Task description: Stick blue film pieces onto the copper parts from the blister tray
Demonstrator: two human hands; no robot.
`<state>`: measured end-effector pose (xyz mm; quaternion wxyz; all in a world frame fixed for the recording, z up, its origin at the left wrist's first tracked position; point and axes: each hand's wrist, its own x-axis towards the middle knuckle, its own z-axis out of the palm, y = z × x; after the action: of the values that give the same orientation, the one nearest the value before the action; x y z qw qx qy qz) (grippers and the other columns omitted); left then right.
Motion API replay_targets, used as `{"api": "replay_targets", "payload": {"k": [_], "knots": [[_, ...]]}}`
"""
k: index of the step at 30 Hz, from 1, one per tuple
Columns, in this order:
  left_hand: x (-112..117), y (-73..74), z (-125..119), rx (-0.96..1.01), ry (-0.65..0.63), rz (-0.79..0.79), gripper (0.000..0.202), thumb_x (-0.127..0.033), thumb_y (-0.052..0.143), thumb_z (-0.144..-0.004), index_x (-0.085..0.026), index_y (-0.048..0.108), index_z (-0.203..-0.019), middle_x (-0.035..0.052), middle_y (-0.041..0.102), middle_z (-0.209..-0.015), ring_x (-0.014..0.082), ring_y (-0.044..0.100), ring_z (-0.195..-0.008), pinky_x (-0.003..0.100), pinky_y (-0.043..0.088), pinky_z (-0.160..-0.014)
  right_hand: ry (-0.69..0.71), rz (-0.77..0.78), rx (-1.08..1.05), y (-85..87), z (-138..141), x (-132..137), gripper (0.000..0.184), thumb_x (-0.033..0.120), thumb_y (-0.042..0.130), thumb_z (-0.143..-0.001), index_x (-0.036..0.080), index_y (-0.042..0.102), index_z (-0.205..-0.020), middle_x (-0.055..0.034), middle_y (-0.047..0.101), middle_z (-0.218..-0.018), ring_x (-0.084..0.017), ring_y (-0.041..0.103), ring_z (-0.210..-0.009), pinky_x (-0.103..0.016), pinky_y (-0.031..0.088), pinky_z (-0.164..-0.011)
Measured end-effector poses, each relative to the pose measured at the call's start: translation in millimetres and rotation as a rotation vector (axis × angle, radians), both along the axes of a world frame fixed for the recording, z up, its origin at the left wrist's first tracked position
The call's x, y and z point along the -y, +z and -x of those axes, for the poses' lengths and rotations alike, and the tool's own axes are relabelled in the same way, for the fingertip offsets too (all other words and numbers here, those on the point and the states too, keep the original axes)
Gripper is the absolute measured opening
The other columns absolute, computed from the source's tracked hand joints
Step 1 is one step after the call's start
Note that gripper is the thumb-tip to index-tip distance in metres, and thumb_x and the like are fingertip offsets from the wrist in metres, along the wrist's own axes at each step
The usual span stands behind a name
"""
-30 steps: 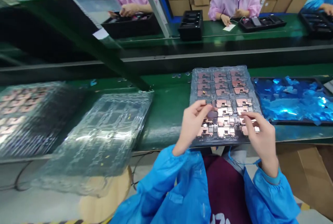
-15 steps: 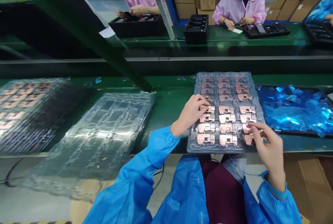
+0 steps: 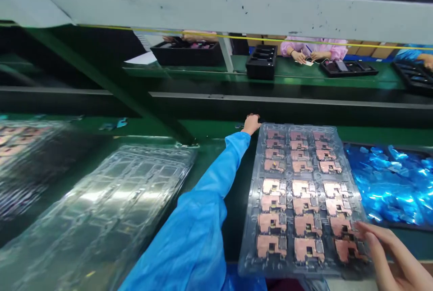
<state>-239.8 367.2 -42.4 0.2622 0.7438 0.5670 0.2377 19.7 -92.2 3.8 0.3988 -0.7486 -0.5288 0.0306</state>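
Note:
A clear plastic tray (image 3: 250,232) lies in front of me, its pockets filled with rows of flat copper-coloured parts (image 3: 309,250) that look like shields or boards. My left hand (image 3: 252,124) is stretched to the bench's far strip, just beyond the tray's far left corner. Its fingers are curled down; what they close on, if anything, is hidden. Beside it lies a small dark piece (image 3: 239,126). At the tray's near right edge is my right hand (image 3: 394,252), thumb and index tips close together at a copper-coloured part (image 3: 350,250). Whether it grips that part is unclear.
Stacked clear trays (image 3: 111,210) stand left, with filled trays (image 3: 23,146) farther left. A dark tray of crumpled blue film (image 3: 395,187) is at right. A green slanted post (image 3: 135,97) crosses the left side. Co-workers in pink sleeves (image 3: 338,49) handle items across the bench.
My left hand has left the parts in the tray and reached forward past its far left corner. My right hand stays by the near right parts. The view has tilted and come closer.

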Motion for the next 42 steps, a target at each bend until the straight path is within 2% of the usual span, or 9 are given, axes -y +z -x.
{"api": "replay_targets", "payload": {"k": [4, 7, 10, 13, 16, 19, 24, 37, 42], "knots": [[-4, 14.4, 7, 0.167, 0.124, 0.086, 0.024, -0.020, 0.091, -0.073, -0.012, 0.070, -0.081, 0.0138, 0.076, -0.086, 0.0293, 0.072, -0.093, 0.045, 0.055, -0.095, -0.035, -0.015, -0.002, 6.7, 7, -3, 0.021, 0.047, 0.067, -0.098, 0.035, 0.083, -0.103, -0.0026, 0.086, -0.098, -0.031, 0.084, -0.082, -0.038, 0.070, -0.066], [31, 42.9, 23, 0.317, 0.149, 0.086, 0.023, -0.026, 0.086, -0.082, -0.012, 0.071, -0.092, 0.0141, 0.080, -0.093, 0.0251, 0.075, -0.087, 0.041, 0.060, -0.088, 0.024, -0.047, -0.043, 13.2, 22, -11, 0.017, 0.043, 0.067, -0.100, 0.035, 0.082, -0.104, -0.0023, 0.085, -0.102, -0.030, 0.084, -0.088, -0.037, 0.069, -0.069], [113, 75.5, 29, 0.619, 0.023, 0.121, 0.029, -0.037, 0.082, -0.089, -0.015, 0.073, -0.106, 0.0140, 0.082, -0.104, 0.0241, 0.078, -0.090, 0.036, 0.063, -0.082, 0.112, -0.088, -0.141, 21.4, 45, -25, 0.015, 0.036, 0.067, -0.102, 0.032, 0.080, -0.109, -0.0038, 0.084, -0.106, -0.027, 0.083, -0.092, -0.036, 0.068, -0.074], [214, 100.2, 21, 0.762, -0.146, 0.271, 0.036, -0.043, 0.089, -0.084, -0.017, 0.075, -0.103, 0.0109, 0.082, -0.091, 0.0273, 0.080, -0.084, 0.035, 0.064, -0.073, 0.184, -0.170, -0.283, 31.2, 71, -43, 0.024, 0.032, 0.069, -0.103, 0.028, 0.076, -0.126, -0.0072, 0.083, -0.112, -0.024, 0.081, -0.096, -0.034, 0.068, -0.076], [291, 110.2, 8, 0.737, -0.197, 0.351, 0.031, -0.039, 0.092, -0.080, -0.018, 0.075, -0.096, 0.0058, 0.080, -0.080, 0.0263, 0.081, -0.080, 0.031, 0.064, -0.069, 0.273, -0.189, -0.493, 36.9, 89, -58, 0.040, 0.034, 0.075, -0.098, 0.026, 0.069, -0.137, -0.0079, 0.080, -0.115, -0.022, 0.078, -0.097, -0.030, 0.066, -0.069], [329, 105.6, 0, 0.706, -0.237, 0.361, 0.023, -0.035, 0.086, -0.085, -0.018, 0.077, -0.098, 0.0053, 0.083, -0.090, 0.0241, 0.081, -0.085, 0.030, 0.067, -0.076, 0.298, -0.161, -0.597, 36.0, 97, -61, 0.026, 0.039, 0.080, -0.095, 0.024, 0.075, -0.116, -0.0049, 0.078, -0.109, -0.017, 0.074, -0.083, -0.029, 0.064, -0.067], [349, 90.1, -4, 0.661, -0.239, 0.283, 0.025, -0.029, 0.079, -0.090, -0.019, 0.082, -0.112, 0.0071, 0.084, -0.109, 0.0254, 0.082, -0.100, 0.034, 0.069, -0.092, 0.233, -0.179, -0.588, 26.2, 96, -48, 0.017, 0.041, 0.074, -0.100, 0.025, 0.077, -0.100, -0.0021, 0.079, -0.098, -0.018, 0.074, -0.080, -0.031, 0.064, -0.071], [369, 73.3, -8, 0.690, -0.149, 0.363, 0.034, -0.037, 0.089, -0.085, -0.018, 0.085, -0.113, 0.0096, 0.085, -0.105, 0.0303, 0.084, -0.096, 0.040, 0.072, -0.089, 0.220, -0.214, -0.414, 7.3, 88, -36, 0.028, 0.035, 0.058, -0.109, 0.022, 0.078, -0.095, -0.0018, 0.079, -0.083, -0.016, 0.075, -0.072, -0.028, 0.062, -0.068], [371, 63.5, -14, 0.795, -0.103, 0.427, 0.043, -0.042, 0.091, -0.083, -0.017, 0.083, -0.117, 0.0113, 0.084, -0.108, 0.0312, 0.083, -0.099, 0.040, 0.073, -0.080, 0.187, -0.347, -0.125, 7.5, 86, -33, 0.022, 0.028, 0.065, -0.108, 0.024, 0.078, -0.125, -0.0098, 0.079, -0.118, -0.022, 0.075, -0.103, -0.035, 0.064, -0.077]]}}
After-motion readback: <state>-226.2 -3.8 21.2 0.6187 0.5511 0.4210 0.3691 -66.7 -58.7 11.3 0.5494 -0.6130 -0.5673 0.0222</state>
